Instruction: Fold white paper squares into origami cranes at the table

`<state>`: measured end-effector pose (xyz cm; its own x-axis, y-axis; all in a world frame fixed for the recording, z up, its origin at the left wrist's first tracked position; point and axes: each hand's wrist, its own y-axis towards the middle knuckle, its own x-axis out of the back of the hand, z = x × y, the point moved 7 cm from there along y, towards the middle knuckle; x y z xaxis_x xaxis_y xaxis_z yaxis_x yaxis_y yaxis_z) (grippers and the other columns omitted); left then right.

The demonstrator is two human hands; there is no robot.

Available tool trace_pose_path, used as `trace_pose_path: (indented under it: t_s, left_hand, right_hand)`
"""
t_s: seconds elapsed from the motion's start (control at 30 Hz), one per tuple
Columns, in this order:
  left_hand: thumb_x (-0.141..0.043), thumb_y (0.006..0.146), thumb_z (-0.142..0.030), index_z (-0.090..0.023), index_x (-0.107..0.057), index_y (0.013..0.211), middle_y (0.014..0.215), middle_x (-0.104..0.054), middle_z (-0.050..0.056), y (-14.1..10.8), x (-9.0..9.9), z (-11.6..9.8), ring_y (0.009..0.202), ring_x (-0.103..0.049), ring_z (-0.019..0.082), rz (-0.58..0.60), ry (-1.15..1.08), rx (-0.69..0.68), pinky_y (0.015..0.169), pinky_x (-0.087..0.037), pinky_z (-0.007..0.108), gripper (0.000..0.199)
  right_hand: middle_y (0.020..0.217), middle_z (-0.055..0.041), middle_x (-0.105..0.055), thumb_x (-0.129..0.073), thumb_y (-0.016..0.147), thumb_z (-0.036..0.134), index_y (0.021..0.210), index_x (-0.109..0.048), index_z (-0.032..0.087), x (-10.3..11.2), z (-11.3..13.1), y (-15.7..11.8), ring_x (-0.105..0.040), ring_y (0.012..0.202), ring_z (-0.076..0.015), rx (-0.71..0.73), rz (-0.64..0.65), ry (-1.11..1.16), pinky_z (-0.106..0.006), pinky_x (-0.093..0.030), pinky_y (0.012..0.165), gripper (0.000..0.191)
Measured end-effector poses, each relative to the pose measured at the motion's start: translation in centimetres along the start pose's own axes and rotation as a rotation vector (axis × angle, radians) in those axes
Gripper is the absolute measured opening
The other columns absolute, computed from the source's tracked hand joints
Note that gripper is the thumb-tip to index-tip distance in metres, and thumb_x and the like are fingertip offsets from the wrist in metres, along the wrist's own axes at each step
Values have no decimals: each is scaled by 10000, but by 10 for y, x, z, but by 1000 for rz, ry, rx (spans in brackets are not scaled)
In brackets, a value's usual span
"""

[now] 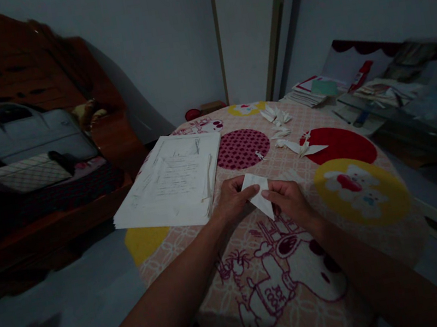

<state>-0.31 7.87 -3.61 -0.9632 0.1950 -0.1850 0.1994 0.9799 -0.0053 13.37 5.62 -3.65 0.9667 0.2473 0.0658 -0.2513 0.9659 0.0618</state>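
hands point(233, 198) in tight pinch on folded paper point(260, 199)

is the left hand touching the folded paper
Touching. The head view shows it: the left hand has its thumb lying on the face of the folded paper, with no gap visible between them.

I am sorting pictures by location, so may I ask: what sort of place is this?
Probably a living room in a home: there is a carved wooden seat with bags on it, a cartoon-patterned tablecloth, and a tall white unit, perhaps an air conditioner.
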Motion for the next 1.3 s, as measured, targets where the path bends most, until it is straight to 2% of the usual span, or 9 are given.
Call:
trace_pose_path:
  t_s: [0.13, 0.27, 0.47, 0.57, 0.67, 0.77, 0.93, 1.07, 1.3]
  left_hand:
    - [-775, 679, -304, -123, -710, 757, 650, -628, 2, -1, 2, -5, 538, -496, 92, -29, 16, -50, 515, -372, 218, 208]
    - [-767, 690, -361, -129, -643, 682, 591, -569, -21, -2, 3, -10, 509, -448, 78, -75, 25, -92, 486, -326, 206, 263]
    - [-732, 720, -427, -145, -556, 607, 532, -511, -41, -3, 12, -14, 468, -414, 70, -170, 75, -131, 458, -303, 201, 351]
    - [-722, 735, -440, -143, -582, 632, 542, -534, -33, -1, 15, -13, 465, -436, 76, -178, 107, -130, 455, -325, 204, 344]
    - [-733, 725, -423, -131, -647, 713, 599, -592, -12, 2, 9, -9, 486, -483, 90, -97, 105, -101, 463, -362, 212, 305]
    - [-747, 711, -416, -123, -656, 707, 581, -588, -10, 3, 6, -5, 461, -475, 88, -65, 130, -89, 445, -350, 213, 307]
    - [-749, 708, -423, -123, -656, 702, 571, -600, -2, 4, 10, -4, 433, -480, 93, -96, 149, -87, 426, -357, 221, 315]
    - [-739, 719, -421, -130, -643, 671, 566, -582, -9, 2, 15, -11, 448, -472, 87, -170, 135, -111, 425, -368, 216, 310]
    - [-722, 733, -395, -146, -613, 645, 545, -536, -30, 3, 23, -14, 459, -439, 77, -244, 61, -147, 435, -370, 205, 286]
  right_hand:
    - [480, 40, -569, -651, 803, 420, 705, -625, 171, -4, -5, 0, -454, 365, -86, -57, 53, 23, -206, -332, 371, 269]
    - [410, 49, -528, -648, 800, 408, 615, -588, 173, -3, -8, 0, -417, 323, -71, -76, 51, -56, -187, -286, 340, 305]
    - [457, 18, -603, -669, 745, 400, 606, -592, 168, -12, -8, -2, -495, 334, -86, -169, 124, -14, -179, -345, 336, 282]
    - [446, 18, -597, -665, 740, 413, 603, -592, 168, -11, -9, -3, -508, 328, -95, -203, 102, 11, -182, -358, 326, 290]
    - [446, 17, -600, -667, 739, 418, 606, -592, 167, -6, -8, -4, -506, 322, -93, -194, 53, 40, -181, -352, 322, 293]
    - [427, 16, -590, -666, 743, 425, 605, -595, 166, -4, -8, -5, -496, 312, -93, -192, 38, 49, -182, -337, 315, 302]
    - [429, 17, -591, -677, 734, 441, 607, -603, 166, -7, -10, -4, -501, 313, -96, -214, 63, 73, -185, -342, 311, 312]
    - [488, 12, -620, -695, 714, 419, 592, -599, 165, -10, -11, -3, -544, 352, -99, -223, 101, 89, -187, -387, 339, 299]
    - [466, 30, -585, -654, 744, 394, 599, -592, 167, -8, -11, -3, -509, 337, -83, -202, 91, 65, -179, -359, 337, 276]
